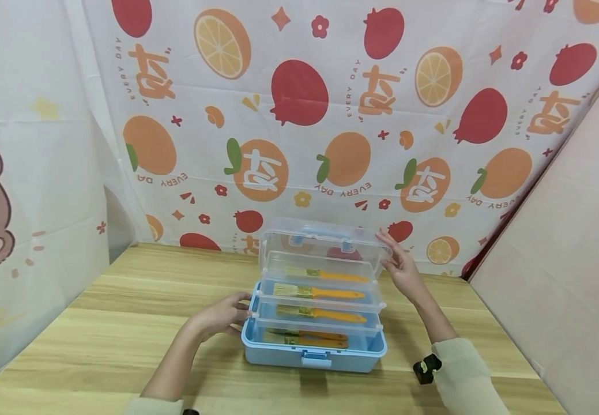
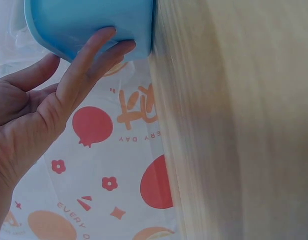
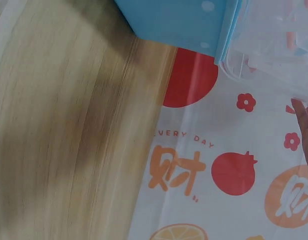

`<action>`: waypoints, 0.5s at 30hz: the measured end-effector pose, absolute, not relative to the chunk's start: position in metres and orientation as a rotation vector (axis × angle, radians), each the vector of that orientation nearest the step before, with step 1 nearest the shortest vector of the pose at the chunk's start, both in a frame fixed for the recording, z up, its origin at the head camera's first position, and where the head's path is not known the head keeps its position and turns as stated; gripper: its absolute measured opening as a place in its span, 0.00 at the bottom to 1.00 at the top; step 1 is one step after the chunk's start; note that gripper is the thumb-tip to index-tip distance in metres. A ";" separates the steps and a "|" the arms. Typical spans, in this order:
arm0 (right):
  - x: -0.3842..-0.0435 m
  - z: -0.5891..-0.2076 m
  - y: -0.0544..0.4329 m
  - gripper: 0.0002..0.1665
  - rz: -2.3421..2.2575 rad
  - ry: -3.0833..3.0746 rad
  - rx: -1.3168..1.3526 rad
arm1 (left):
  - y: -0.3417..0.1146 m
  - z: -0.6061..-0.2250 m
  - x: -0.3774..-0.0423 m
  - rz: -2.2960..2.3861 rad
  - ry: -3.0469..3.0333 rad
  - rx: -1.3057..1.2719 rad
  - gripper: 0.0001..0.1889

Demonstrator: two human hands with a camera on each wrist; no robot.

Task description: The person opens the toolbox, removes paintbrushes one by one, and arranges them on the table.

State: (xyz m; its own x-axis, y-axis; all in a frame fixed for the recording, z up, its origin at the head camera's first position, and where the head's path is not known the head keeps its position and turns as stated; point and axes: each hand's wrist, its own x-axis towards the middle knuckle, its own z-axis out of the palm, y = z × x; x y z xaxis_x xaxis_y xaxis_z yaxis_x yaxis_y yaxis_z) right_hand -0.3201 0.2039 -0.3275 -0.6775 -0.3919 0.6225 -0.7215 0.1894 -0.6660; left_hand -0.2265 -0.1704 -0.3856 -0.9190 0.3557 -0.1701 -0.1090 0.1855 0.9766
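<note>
A light blue toolbox (image 1: 273, 354) with a clear lid (image 1: 325, 230) stands on the table, its lid raised and its clear stepped trays (image 1: 320, 302) spread out. Single paintbrushes with orange handles lie at the tray levels, such as the upper paintbrush (image 1: 341, 277) and the middle paintbrush (image 1: 338, 294). More brushes (image 1: 325, 342) lie in the blue base. My left hand (image 1: 221, 316) rests extended fingers (image 2: 79, 70) against the box's left side, thumb near the rim. With my right hand (image 1: 403, 271), I hold the lid's right edge between fingers and thumb; in the right wrist view it is mostly cut off.
The wooden table (image 1: 123, 323) extends on both sides of the box. A fruit-printed cloth (image 1: 299, 161) hangs close behind the raised lid. Pale cloth walls stand at left (image 1: 34, 173) and right (image 1: 564, 259). A black strap device (image 1: 426, 369) sits at the right wrist.
</note>
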 end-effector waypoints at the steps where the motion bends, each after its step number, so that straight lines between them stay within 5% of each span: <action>1: -0.320 -0.328 0.203 0.33 1.495 -2.153 1.036 | -0.171 -0.386 -0.227 1.785 2.106 0.237 0.22; 15: -0.316 -0.347 0.195 0.37 1.548 -2.182 0.731 | -0.171 -0.388 -0.226 1.776 2.134 0.202 0.22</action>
